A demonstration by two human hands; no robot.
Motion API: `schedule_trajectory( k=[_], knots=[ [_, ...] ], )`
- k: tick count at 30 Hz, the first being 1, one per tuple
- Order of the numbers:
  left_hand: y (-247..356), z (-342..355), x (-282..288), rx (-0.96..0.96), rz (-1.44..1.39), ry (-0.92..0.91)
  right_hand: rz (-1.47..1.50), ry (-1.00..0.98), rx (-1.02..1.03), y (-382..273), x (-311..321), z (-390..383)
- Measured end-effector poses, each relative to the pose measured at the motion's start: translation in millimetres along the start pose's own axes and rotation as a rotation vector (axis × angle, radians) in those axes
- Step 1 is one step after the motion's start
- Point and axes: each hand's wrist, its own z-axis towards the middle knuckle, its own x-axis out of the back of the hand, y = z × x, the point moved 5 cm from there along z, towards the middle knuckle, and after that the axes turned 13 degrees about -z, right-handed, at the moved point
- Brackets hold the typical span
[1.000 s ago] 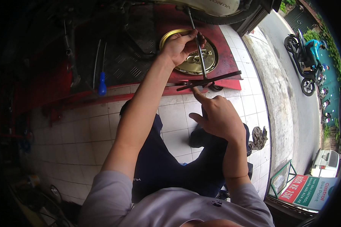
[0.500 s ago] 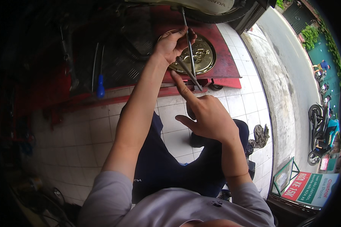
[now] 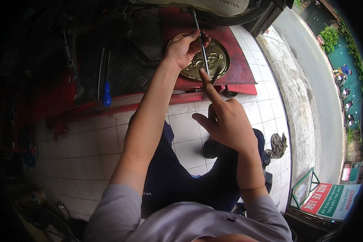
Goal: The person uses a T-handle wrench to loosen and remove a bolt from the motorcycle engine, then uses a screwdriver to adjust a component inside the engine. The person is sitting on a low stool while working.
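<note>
Road (image 3: 316, 113): motorbike and rider from half a second ago have left my view.
Right hand (image 3: 232, 125): index fingertip has shifted rightward, onto the line of the T-handle tool (image 3: 205, 58).
Crossbar (image 3: 216, 75): swung round since that frame; dark, slanted, partly behind the right index finger.
Left hand (image 3: 183, 48): about the same spot as then.
Forearms: two, in from the lower edge; left one reaches farther forward.
Left grip: closed on the tool's shaft, thumb and fingers around it.
Right grip: holding nothing; index straight, thumb stuck out, other fingers curled. Fingertip touching the tool or just in front: I can't tell.
Red platform (image 3: 240, 62): 1, ahead of the knees.
Motorcycle (image 3: 226, 6): 1 above it, partly in frame; tool's far end reaches its underside.
Gold tray (image 3: 221, 52): 1, round, on the platform; tool runs over it.
T-handle count: 1.
Rag (image 3: 277, 146): 1, grey, crumpled on the white tiles (image 3: 101, 141).
Screwdriver (image 3: 107, 97): 1, blue handle, well left of the tray.
Thin rod (image 3: 101, 72): 1, just beside the screwdriver.
</note>
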Motion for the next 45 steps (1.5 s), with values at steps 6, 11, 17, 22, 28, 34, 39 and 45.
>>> schedule_trajectory(
  k=[6,11,17,22,28,34,39,45],
  knots=[
    [-15,7,-12,0.010,-0.022,0.018,-0.250,-0.073,-0.176,27,-7,-4],
    [4,7,6,-0.021,-0.089,0.004,-0.110,0.023,0.079,9,-8,8],
    [-5,12,-4,0.028,-0.153,-0.040,0.002,0.206,0.075,15,15,7],
    [-21,-12,-15,0.264,-0.332,-0.248,0.173,0.354,0.247,27,9,15],
    [-29,-25,-18,0.262,-0.243,-0.358,0.050,0.351,-0.187,22,24,-3],
    [-30,-20,-20,0.238,-0.319,-0.278,-0.081,-0.151,0.084,13,-14,-2],
    [-25,-20,-22,0.149,-0.232,-0.238,0.098,0.224,-0.149,12,34,-5],
    [-30,-15,-22,0.156,-0.182,-0.233,-0.134,-0.240,0.114,7,-11,-5]
  ],
)
